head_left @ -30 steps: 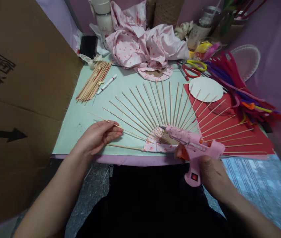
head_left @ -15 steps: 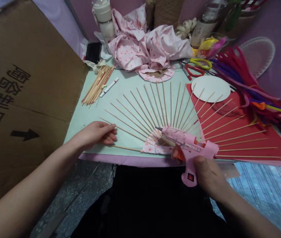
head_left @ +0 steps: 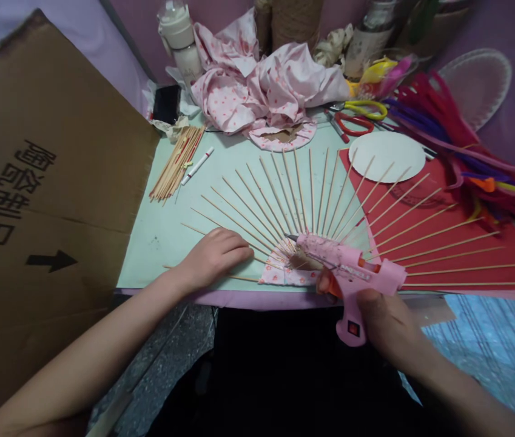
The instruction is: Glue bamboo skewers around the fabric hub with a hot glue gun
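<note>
My right hand [head_left: 382, 315] grips a pink hot glue gun [head_left: 350, 267] by its handle, fingers at the orange trigger. Its dark nozzle points left, over the inner ends of the fanned sticks. My left hand [head_left: 214, 258] lies low over the leftmost sticks, fingers together and closed on a thin wooden stick [head_left: 244, 278]; the fingertips are partly hidden. Many wooden sticks [head_left: 257, 193] spread in a half circle from a half ring of pink flowered fabric [head_left: 279, 273]. The glue gun covers part of that ring.
A cardboard box [head_left: 57, 182] stands at left. Near it lie a bundle of sticks [head_left: 178, 161] and a marker [head_left: 197, 165]. Behind are crumpled flowered cloth [head_left: 279, 79], a bottle [head_left: 179, 39] and scissors [head_left: 355, 123]. Red sheets [head_left: 430, 237], a white oval [head_left: 387, 156] and pipe cleaners [head_left: 448, 133] lie right.
My left hand has moved right along the lower left sticks, closer to the fabric ring, its back now turned up. The glue gun stays almost in place. The view has shifted slightly.
</note>
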Demonstrator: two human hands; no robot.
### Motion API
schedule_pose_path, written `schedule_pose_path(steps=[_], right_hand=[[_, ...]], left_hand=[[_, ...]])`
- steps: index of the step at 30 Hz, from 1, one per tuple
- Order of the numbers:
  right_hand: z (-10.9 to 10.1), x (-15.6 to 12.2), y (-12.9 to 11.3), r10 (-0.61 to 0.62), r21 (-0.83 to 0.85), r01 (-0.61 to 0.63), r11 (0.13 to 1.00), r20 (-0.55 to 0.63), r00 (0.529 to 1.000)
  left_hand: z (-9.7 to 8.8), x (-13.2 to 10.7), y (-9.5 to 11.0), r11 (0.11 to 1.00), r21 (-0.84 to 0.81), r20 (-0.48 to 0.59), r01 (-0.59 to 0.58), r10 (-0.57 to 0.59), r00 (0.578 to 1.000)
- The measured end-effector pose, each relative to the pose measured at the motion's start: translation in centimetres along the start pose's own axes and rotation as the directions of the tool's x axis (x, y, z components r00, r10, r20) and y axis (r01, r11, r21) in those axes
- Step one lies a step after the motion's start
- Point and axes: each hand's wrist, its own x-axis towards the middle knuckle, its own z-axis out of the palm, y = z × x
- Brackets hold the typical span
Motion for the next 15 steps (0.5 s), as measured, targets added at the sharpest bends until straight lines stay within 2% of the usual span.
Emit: schedule_pose_path(steps=[6, 15], right_hand=[[0.02, 0.13, 0.0, 0.014, -0.015, -0.014, 1.0, 0.003, 1.0], [0.03, 0.09, -0.19, 0.019, -0.002, -0.019, 1.0, 0.028, 0.999]], left_hand=[[-0.06, 0.0, -0.29, 0.997, -0.009, -0.014, -0.073, 0.073, 0.997], [0.36, 0.2, -0.51, 0.997, -0.061, -0.08, -0.051, 0.046, 0.996]])
